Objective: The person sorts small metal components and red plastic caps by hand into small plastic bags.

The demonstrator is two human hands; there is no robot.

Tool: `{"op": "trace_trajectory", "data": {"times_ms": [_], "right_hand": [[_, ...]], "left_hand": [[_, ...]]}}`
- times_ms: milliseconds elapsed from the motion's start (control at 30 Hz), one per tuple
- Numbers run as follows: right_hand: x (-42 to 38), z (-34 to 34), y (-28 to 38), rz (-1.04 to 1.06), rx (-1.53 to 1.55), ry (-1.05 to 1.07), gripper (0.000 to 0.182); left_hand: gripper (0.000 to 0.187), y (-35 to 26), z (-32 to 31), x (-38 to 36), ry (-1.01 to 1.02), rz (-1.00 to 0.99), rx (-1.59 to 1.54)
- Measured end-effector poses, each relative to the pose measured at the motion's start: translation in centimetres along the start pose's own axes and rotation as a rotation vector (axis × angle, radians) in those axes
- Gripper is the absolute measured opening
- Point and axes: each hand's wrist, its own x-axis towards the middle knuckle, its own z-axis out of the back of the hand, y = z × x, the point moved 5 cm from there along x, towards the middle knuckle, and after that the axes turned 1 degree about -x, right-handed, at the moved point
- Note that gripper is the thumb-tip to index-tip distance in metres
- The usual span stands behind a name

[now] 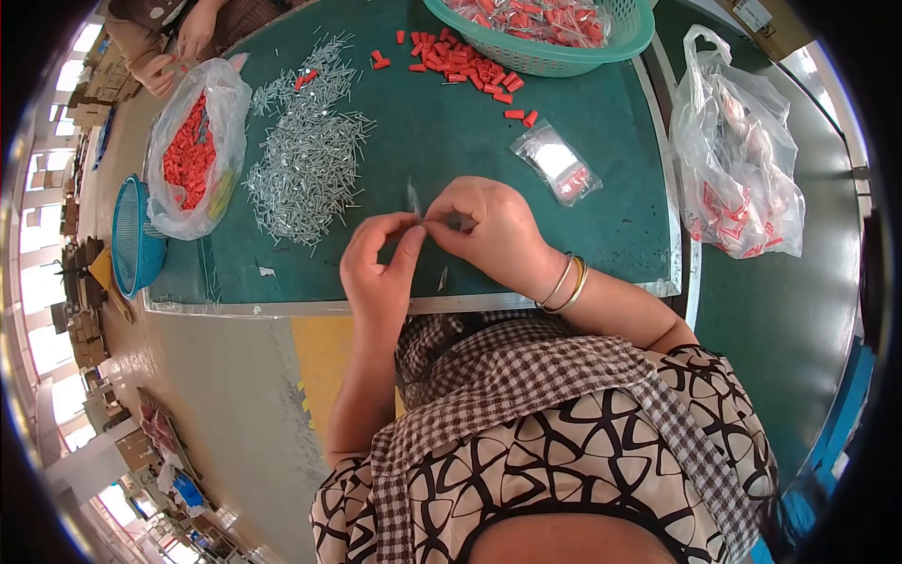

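Observation:
My left hand (381, 258) and my right hand (493, 226) meet over the near part of the green table. Thumb and forefinger of each are pinched on a small clear plastic bag (413, 196), which stands up between the fingertips. What is inside it, if anything, is too small to make out. Left of my hands lies a big pile of silvery screws (310, 160). Beyond them are loose red plastic caps (460, 64). To the right, a stack of small clear bags (557, 164) lies flat on the table.
A green basket (554, 62) at the back holds bagged red pieces. At left, a plastic bag (230, 122) of red pieces stands by a blue basket (141, 268). A white carrier bag (742, 160) lies on the right. Another person's hand (197, 33) shows at the top left.

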Motion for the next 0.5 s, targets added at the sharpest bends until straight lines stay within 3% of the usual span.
{"op": "trace_trajectory", "data": {"times_ms": [133,233,333,433,500], "right_hand": [[-0.2,-0.4,0.1,0.085,-0.011,0.020,0.011],[-0.3,-0.6,0.1,-0.007,0.068,0.064,0.013],[-0.4,-0.3,-0.2,-0.121,0.085,0.023,0.014],[-0.7,-0.5,-0.1,0.000,-0.076,-0.028,0.015],[-0.4,-0.1,0.1,-0.007,-0.086,0.021,0.021]], "left_hand": [[0.007,1.7,0.0,-0.2,-0.004,0.147,-0.109],[0.001,0.8,0.0,-0.2,-0.033,0.018,0.029],[0.005,-1.0,-0.1,-0.1,-0.142,-0.270,0.340],[0.009,-0.5,-0.7,-0.1,-0.168,-0.246,0.334],[0.007,0.3,-0.5,0.1,-0.157,-0.114,0.234]]}}
